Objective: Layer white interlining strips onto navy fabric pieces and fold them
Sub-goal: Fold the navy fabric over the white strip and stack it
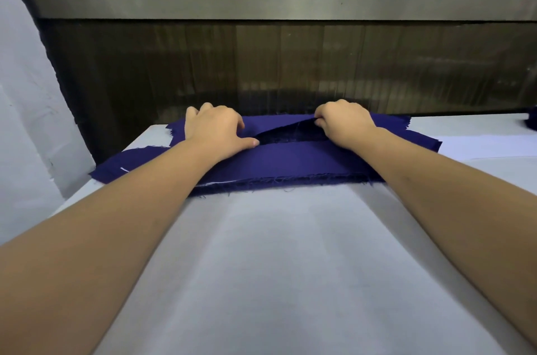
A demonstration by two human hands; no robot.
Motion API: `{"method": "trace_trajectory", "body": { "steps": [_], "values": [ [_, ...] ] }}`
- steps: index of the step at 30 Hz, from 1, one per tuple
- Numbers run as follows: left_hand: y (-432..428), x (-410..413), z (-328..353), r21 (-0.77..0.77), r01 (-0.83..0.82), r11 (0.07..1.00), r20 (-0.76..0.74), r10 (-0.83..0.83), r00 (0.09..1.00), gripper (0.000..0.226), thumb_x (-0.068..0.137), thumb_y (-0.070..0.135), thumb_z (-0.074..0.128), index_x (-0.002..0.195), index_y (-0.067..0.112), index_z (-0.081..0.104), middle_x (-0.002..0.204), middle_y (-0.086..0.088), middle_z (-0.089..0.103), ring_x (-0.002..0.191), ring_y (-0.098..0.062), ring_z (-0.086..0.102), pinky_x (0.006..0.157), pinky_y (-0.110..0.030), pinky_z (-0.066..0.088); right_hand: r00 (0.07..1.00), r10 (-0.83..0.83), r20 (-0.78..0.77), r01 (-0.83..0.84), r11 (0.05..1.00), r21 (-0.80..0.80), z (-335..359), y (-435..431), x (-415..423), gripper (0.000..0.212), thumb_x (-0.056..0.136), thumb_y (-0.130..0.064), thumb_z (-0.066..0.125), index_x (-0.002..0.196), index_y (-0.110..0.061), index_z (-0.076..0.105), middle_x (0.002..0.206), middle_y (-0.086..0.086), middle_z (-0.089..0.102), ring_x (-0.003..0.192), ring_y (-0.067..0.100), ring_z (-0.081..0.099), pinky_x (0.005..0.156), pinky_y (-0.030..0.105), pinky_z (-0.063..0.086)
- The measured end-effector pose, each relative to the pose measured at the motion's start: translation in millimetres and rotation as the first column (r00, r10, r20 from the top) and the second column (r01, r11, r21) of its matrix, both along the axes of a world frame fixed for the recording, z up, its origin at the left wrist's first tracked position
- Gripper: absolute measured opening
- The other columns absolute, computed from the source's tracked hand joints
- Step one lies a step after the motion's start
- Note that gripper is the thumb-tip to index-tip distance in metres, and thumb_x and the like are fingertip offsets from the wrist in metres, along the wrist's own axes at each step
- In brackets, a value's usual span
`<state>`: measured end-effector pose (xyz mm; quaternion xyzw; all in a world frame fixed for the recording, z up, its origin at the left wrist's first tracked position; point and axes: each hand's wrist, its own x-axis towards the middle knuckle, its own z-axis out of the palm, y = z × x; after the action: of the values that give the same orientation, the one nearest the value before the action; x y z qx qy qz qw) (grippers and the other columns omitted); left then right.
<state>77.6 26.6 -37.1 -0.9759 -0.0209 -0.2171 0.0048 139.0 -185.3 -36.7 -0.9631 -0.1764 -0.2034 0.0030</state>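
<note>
A stack of navy fabric pieces (290,161) with frayed edges lies across the far part of the white table (276,253). My left hand (216,129) rests on the stack's left part, fingers curled over its far edge and thumb pointing right along the cloth. My right hand (344,122) pinches the top navy layer at the far edge and lifts it, opening a dark gap between layers. A thin white edge of interlining (213,183) peeks out under the stack's near left side.
A dark machine panel with a metal rail (276,3) rises right behind the table's far edge. White sheet material (26,110) hangs at the left. A white strip (488,145) lies flat at the right, with a dark navy item (530,121) at the far right edge.
</note>
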Motion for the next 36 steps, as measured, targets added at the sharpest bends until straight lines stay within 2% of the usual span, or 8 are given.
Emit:
{"method": "trace_trajectory", "body": {
  "steps": [3, 6, 11, 18, 24, 29, 33, 36],
  "values": [
    [1.3, -1.1, 0.0, 0.069, 0.01, 0.998, 0.048, -0.013, 0.999, 0.03, 0.091, 0.034, 0.058, 0.117, 0.023, 0.064, 0.117, -0.003, 0.06, 0.113, -0.027, 0.048, 0.093, -0.04, 0.035, 0.999, -0.044, 0.003, 0.043, 0.996, 0.079, -1.6, 2.1, 1.7, 0.026, 0.1, -0.023, 0.043, 0.117, -0.013, 0.061, 0.116, 0.013, 0.062, 0.105, 0.036, 0.056, 0.074, 0.035, 0.035],
    [7.7, -3.4, 1.1, 0.1, -0.023, 0.995, 0.073, 0.016, 0.997, 0.029, 0.091, 0.017, 0.055, 0.119, 0.021, 0.063, 0.12, -0.007, 0.057, 0.111, -0.029, 0.049, 0.088, -0.038, 0.039, 0.998, -0.057, 0.012, 0.055, 0.991, 0.118, -2.9, -0.9, 1.5, 0.023, 0.098, -0.018, 0.047, 0.116, -0.015, 0.061, 0.115, 0.012, 0.063, 0.107, 0.035, 0.055, 0.078, 0.036, 0.035],
    [19.0, -9.3, 1.9, 0.027, -0.11, 0.994, 0.105, 0.106, 0.989, 0.027, 0.094, 0.015, 0.052, 0.119, 0.02, 0.063, 0.119, -0.008, 0.055, 0.108, -0.033, 0.053, 0.07, -0.039, 0.039, 0.965, -0.261, 0.021, 0.262, 0.964, -0.034, -7.2, -14.5, 0.4, 0.019, 0.087, -0.008, 0.053, 0.105, -0.011, 0.06, 0.112, 0.011, 0.06, 0.114, 0.034, 0.045, 0.098, 0.042, 0.029],
    [34.3, -21.9, 8.4, -0.134, -0.092, 0.987, 0.173, 0.115, 0.978, 0.026, 0.097, 0.018, 0.048, 0.12, 0.017, 0.059, 0.119, -0.01, 0.055, 0.102, -0.034, 0.055, 0.071, -0.04, 0.04, 0.913, -0.402, 0.064, 0.4, 0.915, 0.046, 1.2, -27.8, -1.5, 0.026, 0.083, -0.004, 0.056, 0.109, -0.006, 0.061, 0.117, 0.014, 0.057, 0.115, 0.035, 0.042, 0.095, 0.041, 0.029],
    [45.7, -49.0, 6.5, -0.069, 0.039, 0.997, 0.214, -0.023, 0.976, 0.027, 0.099, 0.018, 0.039, 0.119, 0.014, 0.057, 0.108, -0.01, 0.062, 0.093, -0.029, 0.059, 0.076, -0.045, 0.051, 0.93, -0.269, 0.251, 0.237, 0.96, 0.15, 21.5, -47.0, -18.2, 0.034, 0.089, -0.001, 0.048, 0.116, -0.014, 0.064, 0.115, 0.012, 0.06, 0.111, 0.035, 0.043, 0.089, 0.04, 0.031],
    [54.4, -80.3, 2.4, 0.008, 0.061, 0.998, 0.198, -0.061, 0.978, 0.027, 0.1, 0.023, 0.037, 0.119, 0.019, 0.057, 0.108, -0.005, 0.065, 0.096, -0.026, 0.059, 0.077, -0.041, 0.051, 0.946, -0.134, 0.297, 0.106, 0.988, 0.109, 21.6, -71.8, -50.9, 0.034, 0.088, -0.002, 0.046, 0.11, -0.015, 0.069, 0.111, 0.009, 0.066, 0.107, 0.034, 0.046, 0.087, 0.04, 0.029],
    [54.4, -107.1, -0.4, 0.042, 0.139, 0.989, 0.175, -0.144, 0.974, 0.027, 0.099, 0.023, 0.04, 0.117, 0.02, 0.06, 0.108, -0.002, 0.066, 0.101, -0.023, 0.057, 0.079, -0.039, 0.051, 0.931, 0.071, 0.359, -0.096, 0.994, 0.052, 17.4, -94.6, -82.8, 0.029, 0.08, -0.005, 0.047, 0.091, -0.006, 0.073, 0.095, 0.012, 0.071, 0.093, 0.038, 0.056, 0.08, 0.042, 0.037],
    [52.1, -128.1, -4.5, 0.104, 0.221, 0.97, 0.179, -0.237, 0.955, 0.02, 0.093, 0.02, 0.05, 0.103, 0.016, 0.067, 0.094, -0.004, 0.068, 0.089, -0.025, 0.059, 0.069, -0.033, 0.049, 0.913, 0.238, 0.332, -0.259, 0.966, 0.019, 9.8, -109.0, -107.1, 0.027, 0.065, -0.003, 0.047, 0.072, 0.001, 0.072, 0.075, 0.015, 0.069, 0.072, 0.039, 0.06, 0.069, 0.042, 0.045]
  ]
}}
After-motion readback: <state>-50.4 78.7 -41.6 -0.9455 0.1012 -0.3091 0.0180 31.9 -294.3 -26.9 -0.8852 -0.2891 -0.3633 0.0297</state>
